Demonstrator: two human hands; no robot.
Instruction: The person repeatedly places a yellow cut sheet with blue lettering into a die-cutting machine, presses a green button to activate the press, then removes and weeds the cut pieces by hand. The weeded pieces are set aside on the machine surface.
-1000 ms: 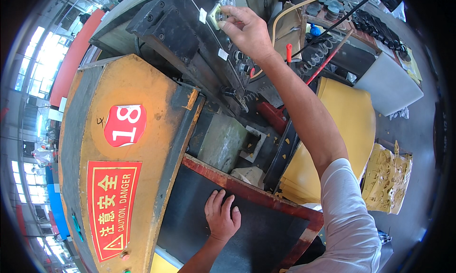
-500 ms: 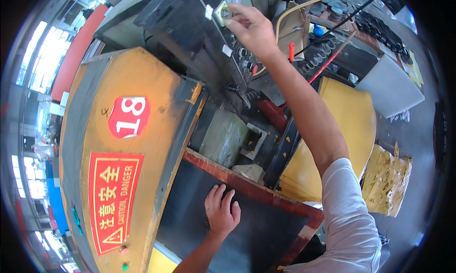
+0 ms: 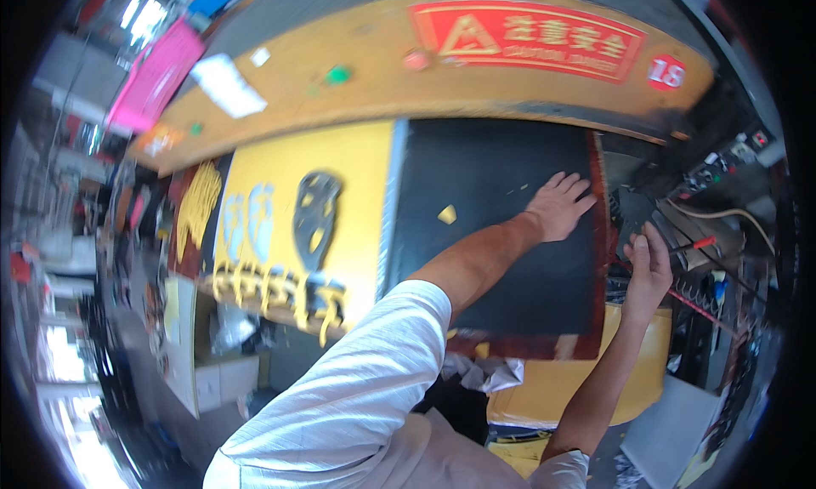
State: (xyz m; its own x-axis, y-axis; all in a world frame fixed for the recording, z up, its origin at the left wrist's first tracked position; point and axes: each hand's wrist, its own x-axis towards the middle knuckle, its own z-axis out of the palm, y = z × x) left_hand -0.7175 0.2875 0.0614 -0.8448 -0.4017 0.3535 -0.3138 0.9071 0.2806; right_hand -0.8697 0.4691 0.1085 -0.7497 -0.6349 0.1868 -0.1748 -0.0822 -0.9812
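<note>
My left hand (image 3: 561, 207) lies with fingers spread on the black work surface (image 3: 484, 276), near its worn red-brown right edge (image 3: 597, 234). A small yellow scrap (image 3: 447, 214) rests on that surface, left of the hand. Just past the edge, my right hand (image 3: 650, 264) hangs in the air, its fingers loosely bent and nothing visible in them. Further left lies a yellow sheet (image 3: 361, 166) with sole-shaped cut-outs. On the sheet sits a dark, elongated cutting die (image 3: 316, 217). The picture is somewhat blurred.
An orange-yellow machine beam (image 3: 340, 102) with a red warning sign (image 3: 527, 40) spans the far side. A control panel (image 3: 714, 170) stands at far right, near a red-handled tool (image 3: 704, 242). Yellow sheets (image 3: 544, 395) are stacked below the right edge; a pink object (image 3: 161, 72) is at upper left.
The view has swung left, bringing the yellow sheet and cutting die into sight. My right hand has come away from the knob on the control panel. My left hand remains on the black surface.
</note>
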